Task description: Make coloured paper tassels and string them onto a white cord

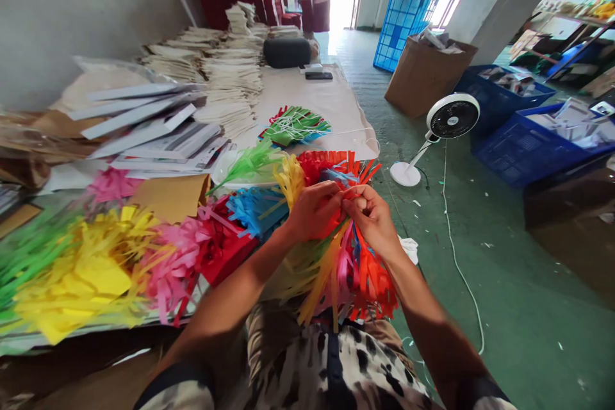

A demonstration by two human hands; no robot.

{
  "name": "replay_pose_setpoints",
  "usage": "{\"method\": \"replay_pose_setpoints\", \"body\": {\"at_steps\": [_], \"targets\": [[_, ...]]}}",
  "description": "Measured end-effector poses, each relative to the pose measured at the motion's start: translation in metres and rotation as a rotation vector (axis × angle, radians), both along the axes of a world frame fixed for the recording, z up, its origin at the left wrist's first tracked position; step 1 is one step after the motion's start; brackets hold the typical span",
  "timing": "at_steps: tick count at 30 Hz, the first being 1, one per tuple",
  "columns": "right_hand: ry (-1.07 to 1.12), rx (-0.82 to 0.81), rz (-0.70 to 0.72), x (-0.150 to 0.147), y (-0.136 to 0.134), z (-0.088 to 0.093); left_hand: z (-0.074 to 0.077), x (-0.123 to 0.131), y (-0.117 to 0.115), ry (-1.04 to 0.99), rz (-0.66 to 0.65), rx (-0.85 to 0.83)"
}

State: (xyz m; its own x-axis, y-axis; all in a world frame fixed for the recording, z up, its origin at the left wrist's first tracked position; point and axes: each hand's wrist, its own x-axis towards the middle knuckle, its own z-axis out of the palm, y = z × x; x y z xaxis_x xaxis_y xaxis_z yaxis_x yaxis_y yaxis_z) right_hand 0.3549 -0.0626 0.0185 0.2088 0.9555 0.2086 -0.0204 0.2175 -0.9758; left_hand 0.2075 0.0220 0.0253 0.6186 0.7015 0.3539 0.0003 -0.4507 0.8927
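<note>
This is a small workshop, a bare-walled production floor. A long worktable point(327, 102) carries stacks of paper goods point(233, 77) and fringed coloured paper point(81, 275) — while blue plastic crates point(500, 99), a cardboard box point(425, 80) and a floor fan point(451, 116) stand on the green-painted floor point(528, 307).

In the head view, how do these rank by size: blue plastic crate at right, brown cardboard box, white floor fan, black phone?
1. Blue plastic crate, largest.
2. Brown cardboard box, white floor fan: alike, unranked.
3. Black phone, smallest.
</note>
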Motion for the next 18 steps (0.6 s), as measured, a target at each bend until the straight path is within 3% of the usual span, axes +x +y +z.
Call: {"method": "replay_pose_setpoints", "body": {"at_steps": [4,13,18], "targets": [[-0.006,-0.001,-0.028,-0.001,0.0,0.0,-0.001,0.0,-0.002,0.049,0.124,0.266],[-0.01,-0.03,0.039,-0.003,-0.001,0.004,-0.006,-0.001,0.001,0.032,0.194,0.447],[-0.166,-0.067,-0.014,-0.002,0.011,0.003,0.007,0.002,0.016,0.011,0.275,0.494]]}}
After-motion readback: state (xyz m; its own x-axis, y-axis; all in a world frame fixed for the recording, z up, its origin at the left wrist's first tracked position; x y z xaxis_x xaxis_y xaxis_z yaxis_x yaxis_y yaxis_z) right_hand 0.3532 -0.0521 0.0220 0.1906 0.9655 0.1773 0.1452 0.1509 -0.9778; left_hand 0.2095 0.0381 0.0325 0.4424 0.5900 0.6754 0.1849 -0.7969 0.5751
